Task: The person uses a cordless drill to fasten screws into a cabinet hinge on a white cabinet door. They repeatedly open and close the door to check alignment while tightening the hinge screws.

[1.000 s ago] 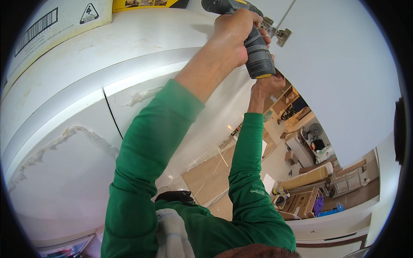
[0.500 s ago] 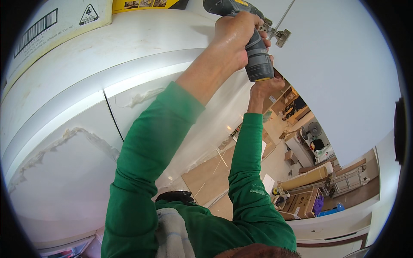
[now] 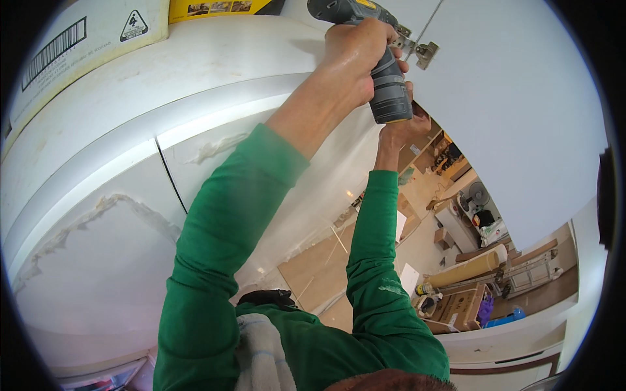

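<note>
My left hand (image 3: 358, 55) is wrapped around the grip of a black-and-grey cordless drill (image 3: 390, 94) with a yellow mark on top. The drill's front end is at a metal cabinet hinge (image 3: 412, 47), which joins a white door panel (image 3: 508, 124) to the cabinet side. Behind and below the drill's base, my right hand (image 3: 405, 130) is at the lower edge of the door, its visible fingers curled there. The drill covers part of that hand. The drill's tip and any screw at the hinge cannot be made out.
A white box (image 3: 85, 58) and a yellow-and-black package (image 3: 225, 8) stand on the white cabinet surface (image 3: 215, 55) at upper left. Far below on the floor are a fan (image 3: 478, 193), a ladder (image 3: 531, 274), a rolled tan sheet (image 3: 466, 267) and a cardboard box (image 3: 460, 306).
Almost nothing differs. The drill and my left hand have shifted very slightly to the left; both hands keep their places at the hinge and door edge.
</note>
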Action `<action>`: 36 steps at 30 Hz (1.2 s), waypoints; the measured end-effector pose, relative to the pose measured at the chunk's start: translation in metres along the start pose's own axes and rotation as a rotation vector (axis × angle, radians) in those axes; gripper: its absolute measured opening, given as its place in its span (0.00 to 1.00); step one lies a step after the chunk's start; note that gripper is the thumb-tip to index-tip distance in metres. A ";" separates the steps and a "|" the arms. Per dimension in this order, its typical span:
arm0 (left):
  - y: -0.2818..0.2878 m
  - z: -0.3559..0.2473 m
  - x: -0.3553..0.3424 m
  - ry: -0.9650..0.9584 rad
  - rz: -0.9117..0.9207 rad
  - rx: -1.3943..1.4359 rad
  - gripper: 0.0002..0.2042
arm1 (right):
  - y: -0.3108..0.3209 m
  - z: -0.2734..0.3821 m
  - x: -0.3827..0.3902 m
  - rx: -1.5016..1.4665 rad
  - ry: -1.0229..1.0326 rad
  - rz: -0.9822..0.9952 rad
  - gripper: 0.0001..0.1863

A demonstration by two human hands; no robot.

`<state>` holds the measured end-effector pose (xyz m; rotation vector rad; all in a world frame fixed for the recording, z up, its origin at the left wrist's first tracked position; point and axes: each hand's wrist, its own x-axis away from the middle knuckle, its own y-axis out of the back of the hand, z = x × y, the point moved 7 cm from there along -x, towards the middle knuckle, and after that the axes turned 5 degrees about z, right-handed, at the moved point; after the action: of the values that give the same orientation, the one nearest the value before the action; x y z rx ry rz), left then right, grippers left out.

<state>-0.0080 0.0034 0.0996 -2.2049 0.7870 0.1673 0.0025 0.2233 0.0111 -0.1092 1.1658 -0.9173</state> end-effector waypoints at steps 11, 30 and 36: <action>0.011 -0.007 -0.036 -0.035 0.019 0.020 0.10 | -0.005 -0.011 -0.006 0.031 0.038 -0.014 0.11; -0.002 -0.002 -0.014 -0.008 0.058 0.103 0.08 | 0.003 0.001 -0.006 0.013 0.076 -0.011 0.09; -0.005 -0.001 -0.015 -0.029 0.057 0.121 0.08 | 0.006 -0.001 -0.009 0.045 0.065 -0.004 0.09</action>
<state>-0.0177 0.0123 0.1091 -2.0631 0.8235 0.1749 0.0046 0.2337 0.0144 -0.0462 1.2046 -0.9560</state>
